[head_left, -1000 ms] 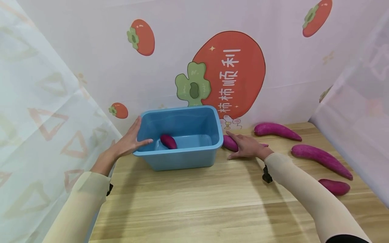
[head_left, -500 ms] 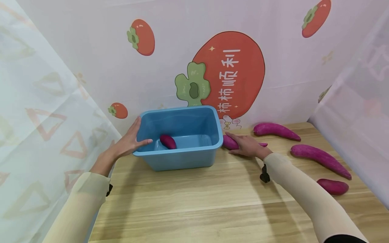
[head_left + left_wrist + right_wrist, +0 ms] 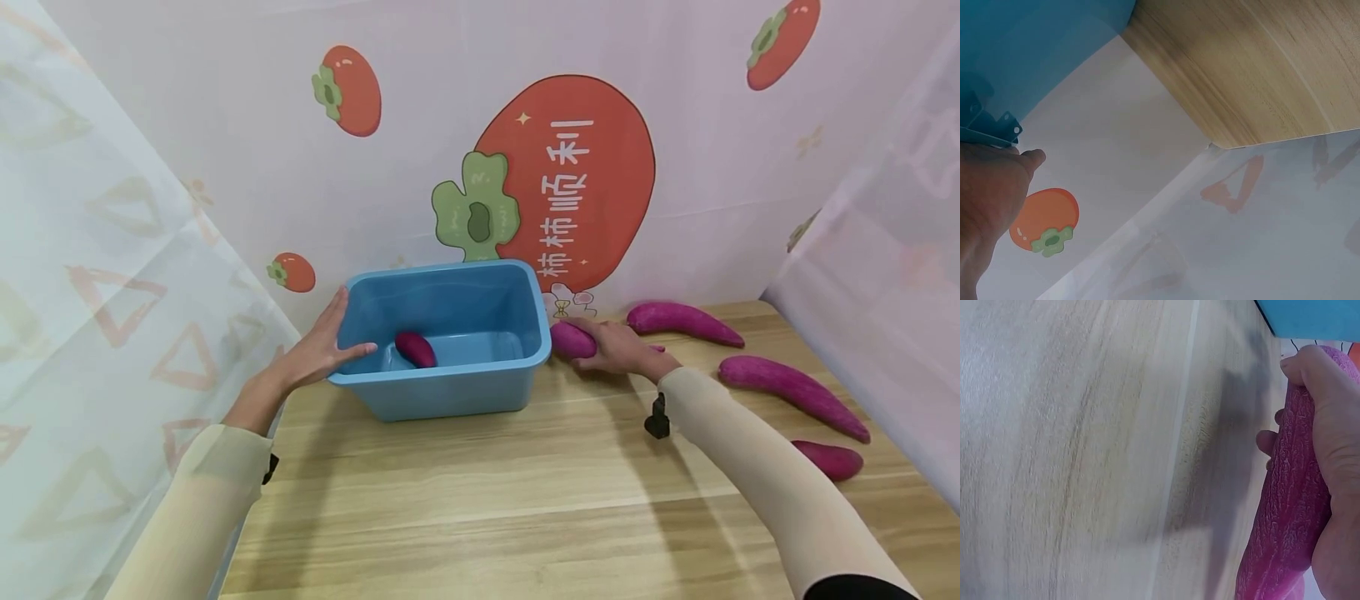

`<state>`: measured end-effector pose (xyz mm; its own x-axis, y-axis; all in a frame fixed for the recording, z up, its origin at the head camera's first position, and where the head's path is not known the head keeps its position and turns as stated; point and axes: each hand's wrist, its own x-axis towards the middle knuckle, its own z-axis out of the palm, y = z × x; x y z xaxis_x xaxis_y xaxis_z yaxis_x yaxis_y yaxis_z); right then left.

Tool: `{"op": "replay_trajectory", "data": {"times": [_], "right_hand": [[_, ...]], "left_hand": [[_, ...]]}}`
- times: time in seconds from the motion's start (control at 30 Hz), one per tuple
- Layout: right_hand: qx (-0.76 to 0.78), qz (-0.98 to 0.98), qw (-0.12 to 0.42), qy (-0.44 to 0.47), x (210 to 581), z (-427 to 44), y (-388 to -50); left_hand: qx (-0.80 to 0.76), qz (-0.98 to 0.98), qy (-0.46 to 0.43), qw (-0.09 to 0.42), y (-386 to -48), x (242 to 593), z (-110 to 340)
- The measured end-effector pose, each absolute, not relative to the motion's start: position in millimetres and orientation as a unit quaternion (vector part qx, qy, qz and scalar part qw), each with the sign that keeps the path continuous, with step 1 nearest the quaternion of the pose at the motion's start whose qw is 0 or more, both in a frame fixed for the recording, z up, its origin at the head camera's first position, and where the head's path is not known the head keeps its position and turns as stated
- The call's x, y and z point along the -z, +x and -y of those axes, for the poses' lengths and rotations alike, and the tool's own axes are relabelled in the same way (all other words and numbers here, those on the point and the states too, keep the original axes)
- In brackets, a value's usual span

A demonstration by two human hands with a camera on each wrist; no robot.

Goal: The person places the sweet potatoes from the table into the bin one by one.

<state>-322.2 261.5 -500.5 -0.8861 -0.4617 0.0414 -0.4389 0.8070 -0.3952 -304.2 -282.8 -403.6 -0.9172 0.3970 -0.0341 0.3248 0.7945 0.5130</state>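
Note:
My left hand [image 3: 318, 346] grips the left end of a blue plastic bin [image 3: 442, 396], its thumb over the rim and its fingers along the outside. In the left wrist view, part of that hand [image 3: 991, 194] shows beside the blue wall. A small purple sweet potato [image 3: 415, 349] lies inside the bin, toward the left. Just right of the bin, my right hand [image 3: 618, 348] holds a long purple sweet potato [image 3: 573, 340]. The right wrist view shows thumb and fingers curled round its wrinkled body [image 3: 1291, 494], slightly off the table; the palm hides part of it.
To the right lie two long curved sweet potatoes, one by the back wall [image 3: 682, 322] and one further right [image 3: 795, 394]. A shorter sweet potato [image 3: 831, 460] lies nearer, partly behind my right sleeve. Printed cloth walls [image 3: 712, 167] edge the wooden table [image 3: 465, 517].
My right hand has closed round the long sweet potato beside the bin and raised it slightly. The left hand and the bin stay in place.

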Motion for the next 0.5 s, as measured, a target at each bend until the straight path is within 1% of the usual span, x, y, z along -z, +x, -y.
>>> {"op": "replay_trajectory", "data": {"times": [0.27, 0.5], "right_hand": [[0.193, -0.952, 0.029, -0.236, 496, -269, -320], [0.196, -0.952, 0.009, -0.236, 486, -276, -318]], "left_hand": [[-0.261, -0.944, 0.191, 0.070, -304, 404, 282], [-0.262, -0.944, 0.186, 0.069, -302, 404, 282]]}}
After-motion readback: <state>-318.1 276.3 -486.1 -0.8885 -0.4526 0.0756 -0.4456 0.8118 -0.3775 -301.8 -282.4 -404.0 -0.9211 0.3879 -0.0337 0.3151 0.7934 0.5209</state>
